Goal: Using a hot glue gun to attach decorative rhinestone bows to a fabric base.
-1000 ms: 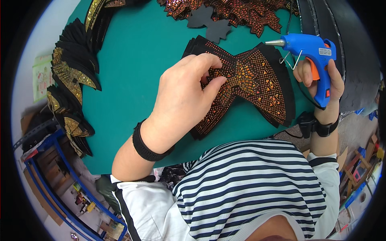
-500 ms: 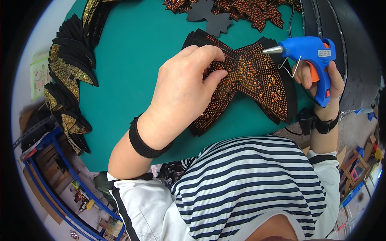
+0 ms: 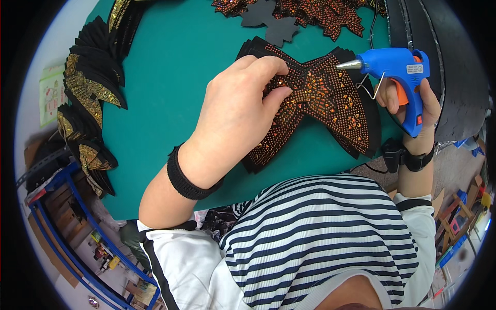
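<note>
A black bow-shaped piece studded with orange and gold beads (image 3: pixel 330 103) lies on the teal table top (image 3: pixel 175 67). My left hand (image 3: pixel 237 113) rests on its left wing, fingers curled and pressing the beaded fabric near the centre knot. My right hand (image 3: pixel 413 103) grips a blue glue gun (image 3: pixel 398 72) with an orange trigger. Its metal nozzle points left, just above the bow's right wing. A black band sits on my left wrist, and a dark watch on my right.
Stacks of black and gold fan-shaped pieces (image 3: pixel 88 98) curve along the table's left edge. More orange beaded pieces (image 3: pixel 320 13) and black cut-outs (image 3: pixel 268 20) lie at the far side. A dark curved panel (image 3: pixel 449 57) stands at right. Blue metal shelving (image 3: pixel 67 222) sits below left.
The glue gun has shifted left and lower, bringing its nozzle closer to the bow. My left hand stays on the bow, fingers pressed nearer the centre.
</note>
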`<state>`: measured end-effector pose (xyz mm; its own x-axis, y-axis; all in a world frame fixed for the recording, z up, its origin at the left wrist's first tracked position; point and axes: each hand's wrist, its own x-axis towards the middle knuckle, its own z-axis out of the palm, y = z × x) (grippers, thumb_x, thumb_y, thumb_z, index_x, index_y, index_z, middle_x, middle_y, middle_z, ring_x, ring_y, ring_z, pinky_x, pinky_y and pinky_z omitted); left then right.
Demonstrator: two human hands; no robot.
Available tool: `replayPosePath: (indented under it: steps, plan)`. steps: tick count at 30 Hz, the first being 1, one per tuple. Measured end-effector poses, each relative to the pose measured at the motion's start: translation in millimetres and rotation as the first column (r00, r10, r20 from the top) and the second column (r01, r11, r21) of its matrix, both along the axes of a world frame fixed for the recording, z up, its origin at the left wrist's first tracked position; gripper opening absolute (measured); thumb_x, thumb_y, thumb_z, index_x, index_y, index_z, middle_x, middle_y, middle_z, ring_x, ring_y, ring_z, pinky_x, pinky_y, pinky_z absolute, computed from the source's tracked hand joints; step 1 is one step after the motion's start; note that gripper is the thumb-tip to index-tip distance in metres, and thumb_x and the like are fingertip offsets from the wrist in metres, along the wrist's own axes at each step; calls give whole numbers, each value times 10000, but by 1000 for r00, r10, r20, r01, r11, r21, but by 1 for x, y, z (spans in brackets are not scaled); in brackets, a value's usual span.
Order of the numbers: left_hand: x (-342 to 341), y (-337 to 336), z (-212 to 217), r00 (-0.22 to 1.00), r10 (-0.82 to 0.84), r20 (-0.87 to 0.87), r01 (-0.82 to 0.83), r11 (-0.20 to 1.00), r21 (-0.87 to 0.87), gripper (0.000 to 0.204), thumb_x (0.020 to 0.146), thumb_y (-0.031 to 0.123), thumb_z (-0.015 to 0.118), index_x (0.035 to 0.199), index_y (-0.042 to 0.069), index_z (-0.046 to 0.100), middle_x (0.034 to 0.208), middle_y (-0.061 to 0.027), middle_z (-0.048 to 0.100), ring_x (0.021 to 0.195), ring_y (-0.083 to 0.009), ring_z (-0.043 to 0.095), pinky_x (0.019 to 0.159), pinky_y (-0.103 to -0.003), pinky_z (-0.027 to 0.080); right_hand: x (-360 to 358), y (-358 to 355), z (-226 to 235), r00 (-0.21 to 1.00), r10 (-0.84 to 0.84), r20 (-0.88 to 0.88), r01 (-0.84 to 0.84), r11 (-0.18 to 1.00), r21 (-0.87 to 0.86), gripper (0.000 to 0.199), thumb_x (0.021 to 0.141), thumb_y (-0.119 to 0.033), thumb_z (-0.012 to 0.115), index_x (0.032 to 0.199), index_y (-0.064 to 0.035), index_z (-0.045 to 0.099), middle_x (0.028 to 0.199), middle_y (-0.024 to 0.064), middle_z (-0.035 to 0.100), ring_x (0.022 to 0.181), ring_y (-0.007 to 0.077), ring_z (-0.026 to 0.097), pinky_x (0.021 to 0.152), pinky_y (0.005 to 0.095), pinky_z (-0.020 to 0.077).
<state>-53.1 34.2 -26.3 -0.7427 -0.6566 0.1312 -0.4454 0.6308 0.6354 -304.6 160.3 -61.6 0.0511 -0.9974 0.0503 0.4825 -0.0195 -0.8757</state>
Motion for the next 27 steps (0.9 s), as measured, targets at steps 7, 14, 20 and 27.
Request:
replayPosePath:
  steps: [7,14,20,27]
  plan:
    - [-1,0,1,999,-6,34,7,1000,-28,235,670,64,693,889,66,609,648,-31,482,462,-102,435,438,-229,383,0,1,0,1000,-4,0,4,1000,9,542,859,-430,413,1051,70,497,676,113,578,564,147,474,552,253,366]
    - [0,2,3,998,21,56,-19,1000,-24,276,664,73,700,922,68,602,688,-44,500,464,-102,463,445,-227,407,-1,1,0,1000,-1,-8,2,1000,14,542,856,-429,417,1057,70,493,679,114,578,569,146,480,558,253,371]
    - [1,5,8,997,73,0,-73,997,-21,275,676,49,685,939,67,607,797,-70,538,501,-113,502,467,-229,430,0,2,3,999,-34,15,34,999,28,531,857,-429,415,1040,61,505,680,114,572,574,145,467,558,255,363]
    - [15,6,4,986,-166,-23,160,973,-168,269,691,-68,590,923,60,634,807,-79,548,634,-182,553,541,-263,464,-2,4,1,998,-58,-3,58,998,27,542,860,-450,385,1023,51,512,664,98,555,568,141,445,551,253,340]
